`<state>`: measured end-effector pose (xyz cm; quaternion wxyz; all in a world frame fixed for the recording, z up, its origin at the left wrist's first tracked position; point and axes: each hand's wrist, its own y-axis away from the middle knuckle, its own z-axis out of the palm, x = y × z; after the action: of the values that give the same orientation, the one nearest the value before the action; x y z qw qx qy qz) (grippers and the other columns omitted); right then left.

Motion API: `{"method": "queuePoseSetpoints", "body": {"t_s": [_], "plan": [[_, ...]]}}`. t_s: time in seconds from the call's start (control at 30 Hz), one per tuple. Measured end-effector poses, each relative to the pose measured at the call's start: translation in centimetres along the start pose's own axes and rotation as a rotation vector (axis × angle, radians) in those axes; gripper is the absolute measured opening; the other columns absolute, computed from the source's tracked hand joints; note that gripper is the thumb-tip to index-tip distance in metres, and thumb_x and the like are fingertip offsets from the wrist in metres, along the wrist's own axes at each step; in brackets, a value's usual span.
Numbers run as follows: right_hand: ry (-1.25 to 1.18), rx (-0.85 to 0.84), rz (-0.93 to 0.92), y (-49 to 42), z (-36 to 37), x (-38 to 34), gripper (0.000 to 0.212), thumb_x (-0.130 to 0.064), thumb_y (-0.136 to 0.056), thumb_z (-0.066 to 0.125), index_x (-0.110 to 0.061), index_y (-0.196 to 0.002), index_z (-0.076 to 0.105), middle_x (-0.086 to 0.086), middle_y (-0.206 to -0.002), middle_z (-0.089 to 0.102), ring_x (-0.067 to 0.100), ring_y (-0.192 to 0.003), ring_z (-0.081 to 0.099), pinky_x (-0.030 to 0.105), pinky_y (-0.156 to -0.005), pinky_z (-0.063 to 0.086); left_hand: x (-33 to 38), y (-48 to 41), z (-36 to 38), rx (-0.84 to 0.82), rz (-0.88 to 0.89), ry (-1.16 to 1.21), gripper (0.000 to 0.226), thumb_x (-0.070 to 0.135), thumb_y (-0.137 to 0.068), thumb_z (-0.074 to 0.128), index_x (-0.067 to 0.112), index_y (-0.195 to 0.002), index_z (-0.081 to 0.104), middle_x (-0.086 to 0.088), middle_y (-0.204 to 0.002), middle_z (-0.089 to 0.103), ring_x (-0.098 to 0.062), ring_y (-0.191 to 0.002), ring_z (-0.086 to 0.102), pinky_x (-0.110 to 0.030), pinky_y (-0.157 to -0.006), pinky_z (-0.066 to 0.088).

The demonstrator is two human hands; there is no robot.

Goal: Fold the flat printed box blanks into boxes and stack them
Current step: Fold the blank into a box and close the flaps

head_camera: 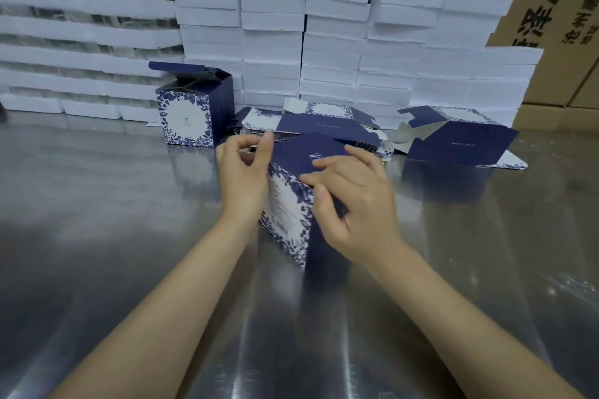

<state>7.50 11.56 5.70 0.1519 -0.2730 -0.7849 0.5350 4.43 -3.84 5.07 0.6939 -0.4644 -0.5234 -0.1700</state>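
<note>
I am holding an upright blue-printed box (288, 204) on the shiny tabletop (97, 204), my right hand (353, 204) gripping its navy top and corner, my left hand (243, 168) curling at its left edge. Flat blanks (324, 128) are lying just behind, beside an open-lidded box (194, 107).

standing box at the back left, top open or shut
Open: the standing box has its lid flap sticking up, top unsealed.

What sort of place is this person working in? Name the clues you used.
Most likely a packing workshop or warehouse: a shiny metal worktable, stacked white foam blocks, brown shipping cartons and a pile of flat box blanks.
</note>
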Motion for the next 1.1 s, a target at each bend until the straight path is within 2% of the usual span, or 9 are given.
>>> {"method": "queuePoseSetpoints", "body": {"t_s": [0.13,0.33,0.5,0.6,0.67,0.73,0.93,1.0,1.1], "plan": [[-0.069,-0.153,0.044,0.1,0.5,-1.4,0.042,-0.021,-0.082,0.047,-0.009,-0.117,0.067,0.001,-0.102,0.071,0.017,-0.102,0.064,0.037,-0.103,0.039,0.6,1.0,0.6,-0.049,-0.139,0.104,0.019,0.03,-0.095,0.058,0.027,-0.113,0.053,0.004,-0.12,0.031,0.018,-0.088,0.047,-0.006,-0.082,0.037],[-0.09,-0.138,0.093,-0.3,0.5,-0.2,0.056,-0.015,-0.077,0.052,-0.01,-0.133,0.05,-0.005,-0.097,0.072,0.02,-0.101,0.063,0.029,-0.103,0.035,1.0,0.5,0.9,-0.387,-0.294,0.136,0.054,0.018,-0.093,0.055,0.019,-0.144,0.041,0.002,-0.148,0.043,-0.012,-0.136,0.039,-0.027,-0.11,0.032],[-0.065,-0.058,0.03,-0.1,0.4,1.9,0.043,-0.017,-0.078,0.049,-0.012,-0.121,0.044,-0.002,-0.09,0.072,0.018,-0.097,0.061,0.033,-0.109,0.03,1.4,0.2,0.8,-0.445,-0.232,0.231,0.025,0.004,-0.089,0.052,0.022,-0.1,0.063,0.014,-0.085,0.071,-0.004,-0.077,0.063,-0.012,-0.062,0.046],[-0.014,0.028,0.105,0.2,-0.8,4.3,0.033,-0.014,-0.077,0.048,0.001,-0.106,0.055,0.001,-0.082,0.072,0.006,-0.094,0.053,0.033,-0.098,0.036,1.2,-0.2,0.6,-0.465,-0.255,0.23,0.029,0.005,-0.089,0.053,0.023,-0.107,0.066,0.012,-0.098,0.073,-0.004,-0.084,0.066,-0.016,-0.07,0.051],[-0.006,0.051,0.214,0.1,-1.5,5.3,0.034,-0.017,-0.078,0.045,0.002,-0.104,0.057,-0.003,-0.083,0.07,0.01,-0.092,0.053,0.031,-0.088,0.037,1.4,-0.3,0.6,-0.485,-0.293,0.255,0.034,0.005,-0.09,0.053,0.026,-0.115,0.065,0.013,-0.11,0.071,-0.005,-0.098,0.066,-0.02,-0.085,0.053],[-0.047,0.039,0.302,0.3,-1.5,4.9,0.036,-0.021,-0.08,0.043,-0.001,-0.107,0.057,-0.005,-0.086,0.067,0.017,-0.089,0.059,0.03,-0.082,0.039,1.7,-0.2,0.6,-0.454,-0.318,0.316,0.043,0.004,-0.091,0.056,0.033,-0.122,0.057,0.022,-0.106,0.068,0.005,-0.096,0.065,-0.016,-0.082,0.052],[0.08,0.012,0.28,0.2,0.2,2.0,0.033,-0.02,-0.086,0.043,-0.007,-0.108,0.064,-0.001,-0.083,0.065,0.021,-0.081,0.058,0.032,-0.063,0.042,1.2,-0.8,-1.0,0.024,-0.129,0.009,0.019,0.025,-0.094,0.059,0.028,-0.112,0.062,-0.005,-0.128,0.05,0.006,-0.086,0.056,-0.011,-0.084,0.045],[0.095,0.003,0.356,-0.3,0.4,2.1,0.03,-0.012,-0.087,0.047,-0.005,-0.11,0.064,0.002,-0.084,0.065,0.024,-0.083,0.056,0.038,-0.063,0.045,1.5,-0.1,-1.0,-0.023,-0.052,-0.009,0.013,0.033,-0.094,0.057,0.032,-0.107,0.059,0.009,-0.12,0.041,0.011,-0.077,0.053,-0.004,-0.074,0.04],[0.01,-0.001,0.399,-0.3,0.6,1.4,0.03,-0.012,-0.087,0.047,-0.004,-0.111,0.063,0.003,-0.09,0.065,0.025,-0.09,0.057,0.041,-0.074,0.047,1.3,0.9,0.0,-0.13,0.072,-0.179,0.023,0.024,-0.096,0.058,0.021,-0.118,0.058,0.005,-0.118,0.031,0.004,-0.087,0.052,0.005,-0.074,0.032]]}}
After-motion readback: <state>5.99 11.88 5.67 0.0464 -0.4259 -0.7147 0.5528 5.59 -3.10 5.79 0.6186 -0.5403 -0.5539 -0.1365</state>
